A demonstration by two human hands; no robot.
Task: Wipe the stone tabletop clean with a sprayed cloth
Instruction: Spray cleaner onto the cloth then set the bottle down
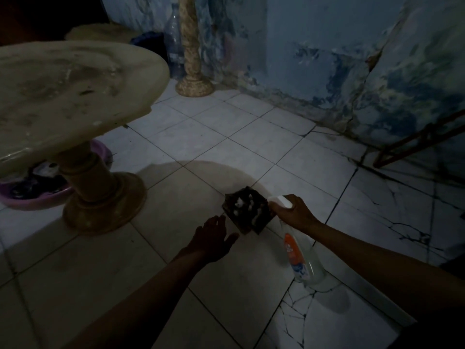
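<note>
Cloth [246,213], dark w/ white foam blobs on it, lies on the tiled floor [226,127] near centre, just right of the left hand [214,238] and touching the spray nozzle. Left hand is open, fingers straight and spread, palm down just above or on the floor, holding nothing; fingertips sit just beside the cloth's near-left edge, can't tell if they touch. Right hand [293,212] grips the neck of a spray bottle [299,250], fingers curled round the trigger head, white nozzle pointing left at the cloth. Bottle is clear w/ an orange and blue label, tilted, base toward the near right.

Stone worktop [75,86] stands on the left, pale, round-edged, dusty w/ smudges, on a thick pedestal [98,195]. Purple basin [32,197] sits on the floor behind the pedestal, dark stuff inside. Far back: a second stone column [190,46], a clear plastic bottle [173,39] beside it, blotchy blue wall [327,59]. Floor tiles on the near right are cracked. Room is dim.
</note>
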